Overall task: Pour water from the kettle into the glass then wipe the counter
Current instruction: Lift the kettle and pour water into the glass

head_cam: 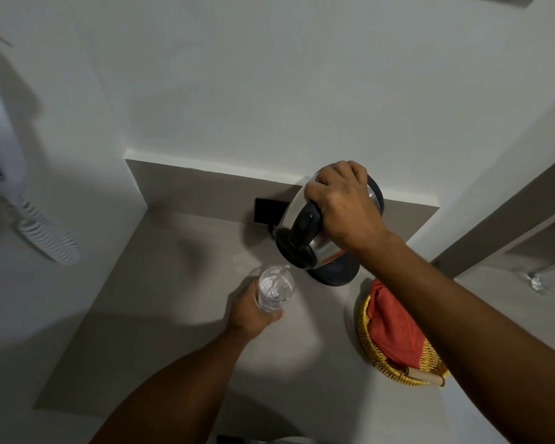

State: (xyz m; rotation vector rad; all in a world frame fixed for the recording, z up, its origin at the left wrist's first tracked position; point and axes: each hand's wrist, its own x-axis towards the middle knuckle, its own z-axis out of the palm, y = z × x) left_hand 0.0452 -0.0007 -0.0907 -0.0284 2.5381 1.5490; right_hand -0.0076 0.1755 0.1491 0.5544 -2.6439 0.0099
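My right hand (343, 203) grips the handle of a steel kettle (305, 232) with a black lid, tilted down to the left above its black base (337, 275). A thin stream of water runs from the spout into a clear glass (274, 288). My left hand (250, 310) is wrapped around the glass from the near left and holds it on or just above the grey counter (161, 299). Water partly fills the glass. A red cloth (394, 325) lies in a yellow wire basket (369, 344) to the right, partly hidden by my right forearm.
The counter sits in a corner with white walls at the left and back. A black socket plate (268, 209) is on the back wall behind the kettle. A white wall phone with a coiled cord (45, 238) hangs at the left. A tap (539, 277) shows at the far right.
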